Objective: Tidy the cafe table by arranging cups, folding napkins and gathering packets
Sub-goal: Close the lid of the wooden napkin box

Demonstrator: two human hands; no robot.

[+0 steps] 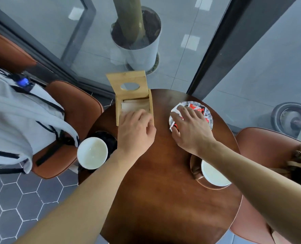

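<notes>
On the near counter [163,191] two white cups [92,153] sit on saucers, one at each edge. Farther on, the left hand [135,132] curls its grip over the napkins in the wooden box [134,106]; the right hand [190,127] presses spread fingers on the packets [196,108] in their dish [210,120]. A careless forearm could knock a cup off.

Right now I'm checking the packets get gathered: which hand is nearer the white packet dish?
Right. The right hand rests over the white packet dish; the left hand is across at the wooden napkin box.
</notes>
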